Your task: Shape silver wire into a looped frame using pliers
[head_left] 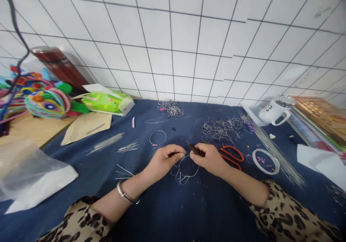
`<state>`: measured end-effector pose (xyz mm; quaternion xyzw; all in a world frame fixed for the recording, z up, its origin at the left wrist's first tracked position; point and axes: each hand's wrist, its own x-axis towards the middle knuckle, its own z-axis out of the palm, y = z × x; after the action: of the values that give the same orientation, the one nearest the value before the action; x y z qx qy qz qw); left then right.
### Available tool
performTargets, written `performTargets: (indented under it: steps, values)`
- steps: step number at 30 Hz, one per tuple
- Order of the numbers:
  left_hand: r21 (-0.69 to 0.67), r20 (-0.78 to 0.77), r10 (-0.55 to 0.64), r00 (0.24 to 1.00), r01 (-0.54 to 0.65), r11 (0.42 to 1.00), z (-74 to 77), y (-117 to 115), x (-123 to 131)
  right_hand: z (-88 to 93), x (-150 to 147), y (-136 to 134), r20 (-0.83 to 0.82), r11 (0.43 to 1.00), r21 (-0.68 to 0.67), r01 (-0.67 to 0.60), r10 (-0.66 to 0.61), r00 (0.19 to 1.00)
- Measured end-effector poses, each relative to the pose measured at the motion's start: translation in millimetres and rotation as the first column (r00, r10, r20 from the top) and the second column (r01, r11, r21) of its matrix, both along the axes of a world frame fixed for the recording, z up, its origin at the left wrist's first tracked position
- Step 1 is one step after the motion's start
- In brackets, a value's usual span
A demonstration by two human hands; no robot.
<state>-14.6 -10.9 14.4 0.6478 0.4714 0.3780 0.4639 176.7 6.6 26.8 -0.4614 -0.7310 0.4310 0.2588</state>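
Observation:
Both hands meet at a ring of thin silvery wire [198, 168] near the middle of the dark blue cloth. Smaller wire loops [178, 179] hang at its lower left. My left hand [166, 158] pinches the top left of the ring between thumb and fingers. In my right hand [209, 159] is a pair of dark-jawed pliers [198, 150], its tip pointing left by the ring's top right. Orange-red looped handles [233, 154] show behind my right wrist; I cannot tell whether they belong to the same tool. Another wire ring with a pink piece [155, 144] lies beyond my left hand.
Tangled wire [223, 128] and another wire clump [170, 108] lie farther back. Cut wires [105, 143] are at left, long wires [281, 159] at right. A round dish of pink beads [276, 168], a white mug [270, 113] and books [321, 121] stand right. A plastic bag [35, 177] lies left.

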Motion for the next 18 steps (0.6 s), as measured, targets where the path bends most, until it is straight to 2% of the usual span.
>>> performTargets:
  steps: [7, 18]
  values:
    - [-0.09, 0.201, 0.133, 0.97, -0.117, 0.989, -14.2, 1.8, 12.2, -4.4, 1.2, 1.9, -0.019, 1.0, 0.001, 0.028, -0.028, 0.999]
    - [-0.286, 0.42, 0.365, 0.831, -0.26, 0.922, -8.6, 5.0, 38.9, -3.5, 5.7, 2.4, -0.052, 0.997, 0.02, 0.068, -0.067, 0.996]
